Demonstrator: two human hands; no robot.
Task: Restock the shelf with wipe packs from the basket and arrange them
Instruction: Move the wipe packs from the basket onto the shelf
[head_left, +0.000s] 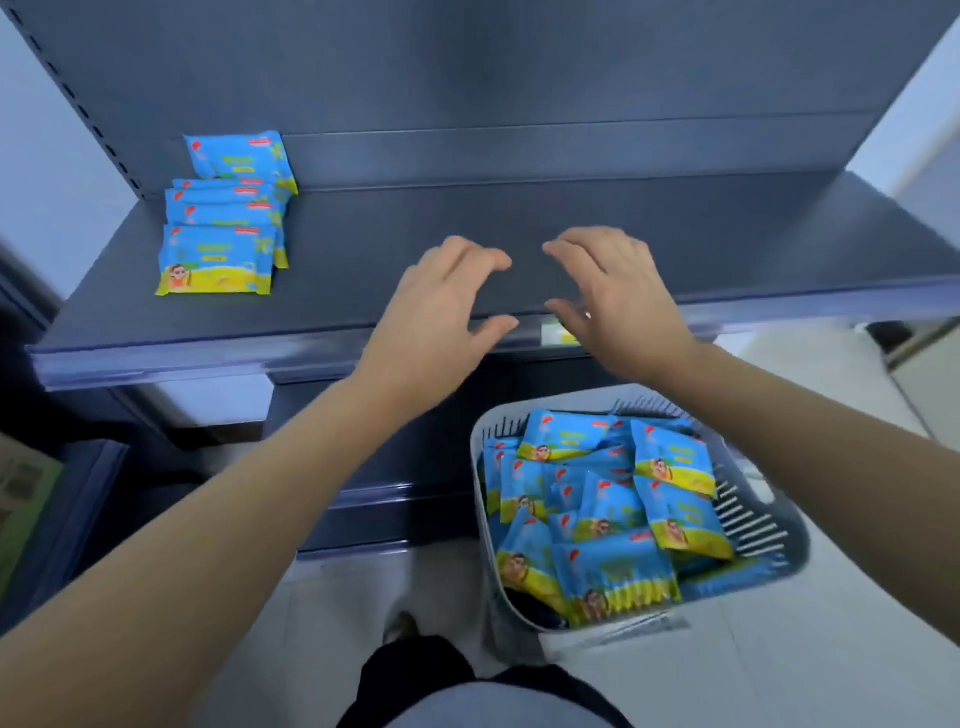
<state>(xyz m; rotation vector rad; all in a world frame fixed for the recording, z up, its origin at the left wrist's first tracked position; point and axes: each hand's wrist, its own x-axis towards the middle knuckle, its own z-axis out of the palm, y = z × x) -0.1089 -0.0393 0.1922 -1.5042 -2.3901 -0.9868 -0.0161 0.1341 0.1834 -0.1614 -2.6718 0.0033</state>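
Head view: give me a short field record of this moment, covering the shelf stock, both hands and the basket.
shelf: grey, stocked only at its far left
shelf packs: blue and yellow, overlapping row running front to back
left hand: over the shelf's front edge, fingers loosely curved, holding nothing
right hand: beside the left, same pose, holding nothing
basket: white, slatted, low on the right below the shelf
basket packs: many, jumbled
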